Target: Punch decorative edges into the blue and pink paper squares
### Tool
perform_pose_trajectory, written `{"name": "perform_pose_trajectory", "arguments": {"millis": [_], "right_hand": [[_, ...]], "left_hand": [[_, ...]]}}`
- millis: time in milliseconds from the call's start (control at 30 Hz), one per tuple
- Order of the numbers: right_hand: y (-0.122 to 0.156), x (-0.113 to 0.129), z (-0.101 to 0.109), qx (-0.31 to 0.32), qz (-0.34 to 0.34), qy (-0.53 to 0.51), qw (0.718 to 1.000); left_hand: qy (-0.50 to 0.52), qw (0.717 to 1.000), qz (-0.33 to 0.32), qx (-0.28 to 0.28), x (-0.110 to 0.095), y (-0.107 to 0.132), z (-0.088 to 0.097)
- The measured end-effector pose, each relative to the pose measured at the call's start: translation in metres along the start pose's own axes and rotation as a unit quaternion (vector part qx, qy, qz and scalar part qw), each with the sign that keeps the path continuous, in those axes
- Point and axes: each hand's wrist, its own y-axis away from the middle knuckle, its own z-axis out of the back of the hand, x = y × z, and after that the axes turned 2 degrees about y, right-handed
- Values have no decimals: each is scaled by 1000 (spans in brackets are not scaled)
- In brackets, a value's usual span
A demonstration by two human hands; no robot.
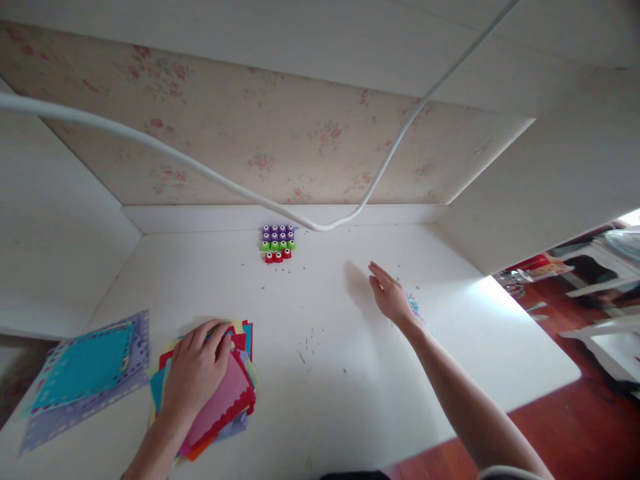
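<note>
My left hand [199,367] lies on top of a loose stack of coloured paper sheets [220,413], fingers spread a little across its upper edge. Pink, red, orange, yellow and blue sheets stick out around the palm. My right hand [389,292] is over the right half of the white table, its fingers stretched out and nothing in them. Just beside its wrist is a small heap of blue and pink paper bits [413,305]. Small craft punches [279,243] in purple, green and red stand in rows near the back wall.
Punched turquoise and lilac sheets [90,370] lie at the table's left. Tiny scraps [307,343] are scattered over the middle of the white table [310,413]. A white cable [230,180] hangs across the view before the floral wall [260,133]. White panels flank both sides.
</note>
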Motion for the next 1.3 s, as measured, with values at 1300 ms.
{"name": "perform_pose_trajectory", "arguments": {"millis": [1300], "right_hand": [[-46, 193, -129, 214, 177, -25, 960]], "left_hand": [[33, 999, 7, -13, -15, -5, 1]]}}
